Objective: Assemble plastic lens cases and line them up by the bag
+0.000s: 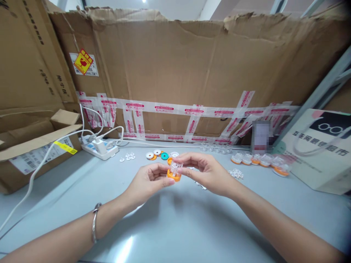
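Note:
My left hand (150, 179), with a bracelet on the wrist, grips a round orange base (173, 176) from its left side, thumb in front. On top of that base stands a clear plastic piece (176, 168) with white parts showing inside. My right hand (210, 173) pinches the clear piece from the right between thumb and fingers. Both pieces are held together above the table, close to its middle. Just behind the hands lie orange, white and green round discs (164, 156). Small white parts (200, 185) lie partly hidden beyond my right hand.
Small white stemmed discs (128, 157) lie left, near a power strip (100, 148) with white cables. To the right are a pile of white bits (236, 174), a row of clear-topped orange pieces (260, 160) and a paper bag (315, 153). Cardboard (170, 65) walls the back; an open box (35, 146) stands left.

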Action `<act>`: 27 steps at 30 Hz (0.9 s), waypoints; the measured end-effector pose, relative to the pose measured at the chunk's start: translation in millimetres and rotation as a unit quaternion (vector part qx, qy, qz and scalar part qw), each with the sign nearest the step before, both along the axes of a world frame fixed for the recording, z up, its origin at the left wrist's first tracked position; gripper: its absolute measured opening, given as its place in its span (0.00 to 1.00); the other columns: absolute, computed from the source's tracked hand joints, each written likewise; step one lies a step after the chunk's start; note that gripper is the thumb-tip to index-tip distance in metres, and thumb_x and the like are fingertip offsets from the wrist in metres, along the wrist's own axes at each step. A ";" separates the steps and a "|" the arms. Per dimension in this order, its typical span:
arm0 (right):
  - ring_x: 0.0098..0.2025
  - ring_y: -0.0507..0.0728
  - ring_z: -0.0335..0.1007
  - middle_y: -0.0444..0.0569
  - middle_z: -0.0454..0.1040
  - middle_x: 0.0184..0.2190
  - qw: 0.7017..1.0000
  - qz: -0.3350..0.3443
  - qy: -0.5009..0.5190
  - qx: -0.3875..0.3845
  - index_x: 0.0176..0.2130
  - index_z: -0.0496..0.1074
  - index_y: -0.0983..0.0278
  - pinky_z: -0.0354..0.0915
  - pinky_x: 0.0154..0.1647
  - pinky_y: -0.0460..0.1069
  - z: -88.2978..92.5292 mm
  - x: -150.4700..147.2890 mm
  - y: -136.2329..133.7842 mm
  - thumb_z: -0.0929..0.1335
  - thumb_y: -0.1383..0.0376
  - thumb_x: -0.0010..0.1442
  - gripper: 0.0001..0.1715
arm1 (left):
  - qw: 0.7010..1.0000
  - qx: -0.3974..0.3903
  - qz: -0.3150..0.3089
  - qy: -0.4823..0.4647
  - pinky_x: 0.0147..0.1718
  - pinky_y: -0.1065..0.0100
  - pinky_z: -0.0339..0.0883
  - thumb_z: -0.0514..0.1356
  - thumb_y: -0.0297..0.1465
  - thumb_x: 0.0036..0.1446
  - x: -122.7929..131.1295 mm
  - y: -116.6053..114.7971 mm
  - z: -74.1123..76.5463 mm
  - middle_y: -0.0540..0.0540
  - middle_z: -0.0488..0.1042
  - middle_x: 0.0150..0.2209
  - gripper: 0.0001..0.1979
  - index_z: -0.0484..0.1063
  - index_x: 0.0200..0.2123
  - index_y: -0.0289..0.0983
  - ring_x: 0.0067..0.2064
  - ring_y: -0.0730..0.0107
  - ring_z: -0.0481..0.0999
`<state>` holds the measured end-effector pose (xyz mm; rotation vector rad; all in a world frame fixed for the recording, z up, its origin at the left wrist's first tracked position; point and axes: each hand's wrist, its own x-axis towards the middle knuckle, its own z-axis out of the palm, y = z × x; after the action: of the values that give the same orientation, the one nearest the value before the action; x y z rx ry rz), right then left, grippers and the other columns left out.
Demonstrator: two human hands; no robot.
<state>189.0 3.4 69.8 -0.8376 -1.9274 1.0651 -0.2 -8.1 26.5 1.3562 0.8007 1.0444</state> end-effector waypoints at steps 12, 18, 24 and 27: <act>0.40 0.54 0.72 0.47 0.76 0.36 1.000 0.017 -0.025 0.006 0.34 0.74 0.62 0.68 0.45 0.52 2.1 -1.1 -3.1 0.70 0.63 0.51 0.08 | 1.000 -0.013 -0.011 0.006 0.42 0.69 0.69 0.66 0.28 0.46 0.8 -2.2 -5.3 0.46 0.78 0.38 0.12 0.74 0.37 0.35 0.40 0.68 0.77; 0.40 0.55 0.72 0.46 0.76 0.36 0.999 0.009 0.032 -0.030 0.33 0.74 0.62 0.68 0.46 0.53 -2.0 -3.4 -1.7 0.72 0.62 0.47 0.10 | 1.000 -0.012 -0.014 -0.007 0.42 0.68 0.70 0.66 0.28 0.46 -0.1 -4.0 0.7 0.46 0.78 0.38 0.11 0.74 0.37 0.35 0.39 0.68 0.77; 0.36 0.54 0.72 0.46 0.75 0.33 0.992 -0.049 0.100 -0.058 0.30 0.69 0.62 0.68 0.40 0.51 -16.0 -14.3 -3.3 0.73 0.62 0.46 0.11 | 1.000 0.009 0.019 0.004 0.43 0.64 0.69 0.66 0.31 0.47 -0.2 -4.8 -0.2 0.44 0.78 0.39 0.13 0.74 0.38 0.35 0.41 0.64 0.76; 0.37 0.54 0.70 0.47 0.73 0.35 0.987 -0.101 0.115 -0.038 0.29 0.67 0.62 0.66 0.42 0.52 -28.0 -22.2 -5.5 0.72 0.61 0.47 0.12 | 0.998 0.032 0.054 0.027 0.44 0.63 0.69 0.66 0.33 0.47 2.0 -5.5 -3.9 0.44 0.77 0.40 0.14 0.74 0.38 0.35 0.42 0.62 0.76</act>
<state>166.8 -2.1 41.8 -0.8894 -1.5836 1.0671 1.8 -13.7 22.7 1.4133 0.8948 1.1296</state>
